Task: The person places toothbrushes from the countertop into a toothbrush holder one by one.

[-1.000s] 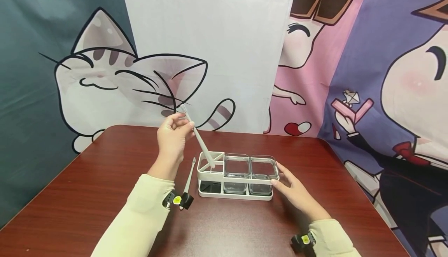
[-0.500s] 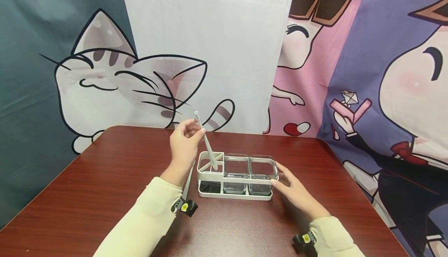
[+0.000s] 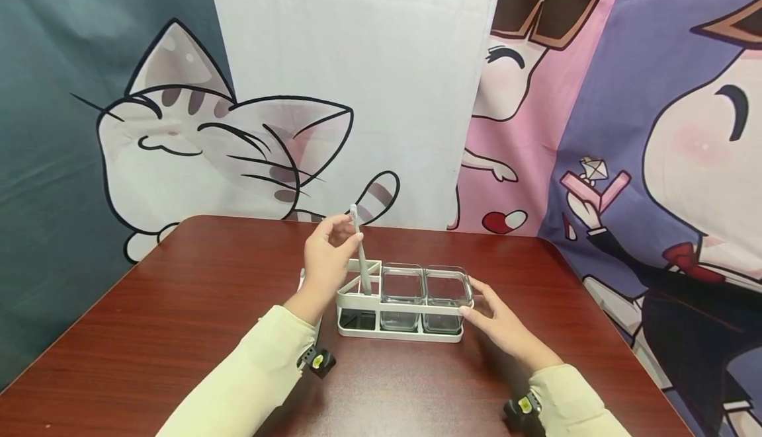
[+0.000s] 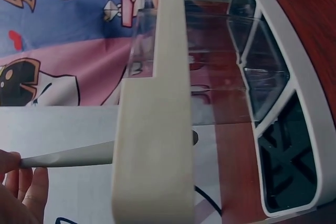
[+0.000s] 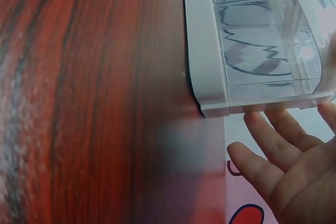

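My left hand [image 3: 326, 252] pinches a pale grey-green toothbrush [image 3: 363, 262] near its bristle head, which points up. The handle's lower end reaches into the divided left section of a white toothbrush holder [image 3: 360, 334]. In the left wrist view the toothbrush handle [image 4: 73, 156] passes behind the holder's upper frame [image 4: 152, 145], and its rounded end shows just beyond. My right hand [image 3: 503, 324] holds the holder's right end, thumb at the front and fingers around the side. In the right wrist view, fingertips of the right hand [image 5: 283, 166] touch that end.
Two clear square cups [image 3: 401, 285] sit in the holder's middle and right sections. A second toothbrush [image 3: 301, 277] lies on the reddish-brown table [image 3: 208, 278], mostly hidden behind my left wrist. A cartoon-printed cloth [image 3: 369, 60] hangs behind the table.
My left hand has moved right and down with the toothbrush, which now stands more upright and lower in the holder. My left wrist now covers most of the second toothbrush. The right hand stays put.
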{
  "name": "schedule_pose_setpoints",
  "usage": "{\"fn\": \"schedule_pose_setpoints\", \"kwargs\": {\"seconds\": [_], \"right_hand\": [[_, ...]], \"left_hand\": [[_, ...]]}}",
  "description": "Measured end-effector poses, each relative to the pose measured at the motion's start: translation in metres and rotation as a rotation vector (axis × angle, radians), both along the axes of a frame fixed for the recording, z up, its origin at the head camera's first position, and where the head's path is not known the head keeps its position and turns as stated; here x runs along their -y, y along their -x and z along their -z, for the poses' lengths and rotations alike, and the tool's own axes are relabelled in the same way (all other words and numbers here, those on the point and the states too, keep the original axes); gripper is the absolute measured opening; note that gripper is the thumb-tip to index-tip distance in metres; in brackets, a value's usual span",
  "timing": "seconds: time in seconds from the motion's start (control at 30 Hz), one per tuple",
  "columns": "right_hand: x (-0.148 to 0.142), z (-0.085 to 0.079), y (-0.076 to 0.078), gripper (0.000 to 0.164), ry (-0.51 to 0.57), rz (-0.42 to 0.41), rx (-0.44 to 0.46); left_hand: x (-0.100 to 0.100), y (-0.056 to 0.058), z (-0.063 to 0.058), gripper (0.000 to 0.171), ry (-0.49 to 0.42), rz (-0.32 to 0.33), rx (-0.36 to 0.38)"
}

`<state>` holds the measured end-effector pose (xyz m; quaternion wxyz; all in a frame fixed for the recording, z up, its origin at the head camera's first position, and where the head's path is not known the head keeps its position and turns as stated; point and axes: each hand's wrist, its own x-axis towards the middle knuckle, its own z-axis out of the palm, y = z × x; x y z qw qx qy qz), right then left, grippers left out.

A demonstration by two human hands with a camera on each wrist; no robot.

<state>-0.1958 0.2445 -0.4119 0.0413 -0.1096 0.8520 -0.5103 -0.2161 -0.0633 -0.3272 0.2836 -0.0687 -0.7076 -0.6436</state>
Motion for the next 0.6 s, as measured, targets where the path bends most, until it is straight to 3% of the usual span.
{"fn": "schedule_pose_setpoints", "kwargs": {"seconds": [0.6], "right_hand": [[-0.001,0.000,0.001,0.067,-0.016,-0.006,0.012]], "left_hand": [[-0.014,-0.003,0.020,0.024,0.115,0.077,0.040]]}}
